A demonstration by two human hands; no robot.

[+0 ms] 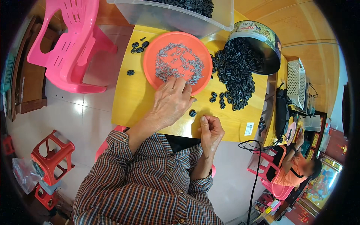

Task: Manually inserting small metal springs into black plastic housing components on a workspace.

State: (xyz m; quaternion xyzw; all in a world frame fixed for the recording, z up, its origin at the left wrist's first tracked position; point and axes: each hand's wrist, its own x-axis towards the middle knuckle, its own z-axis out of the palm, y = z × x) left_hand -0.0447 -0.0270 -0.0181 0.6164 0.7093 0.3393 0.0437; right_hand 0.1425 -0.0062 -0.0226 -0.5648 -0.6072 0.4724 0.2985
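Observation:
My left hand point(170, 101) reaches palm down over the near rim of a round orange plastic dish point(149, 56). Its curled fingertips are among many small grey screws point(165, 69), and whatever they pinch is hidden. Close to the table's front edge, my right hand point(212, 132) is closed, thumb pressed against the bent fingers; I cannot make out anything between them. Between the two hands, a small black oval part with two holes point(192, 113) lies on the yellow table point(129, 101).
Right of the dish, a heap of black parts point(236, 75) spills from a tipped round tin point(275, 47). A clear plastic bin point(176, 22) with more stands behind. Several loose parts point(140, 49) lie left. Pink chair point(71, 56) at left; a seated person point(294, 168) at right, beside a black cable point(257, 176).

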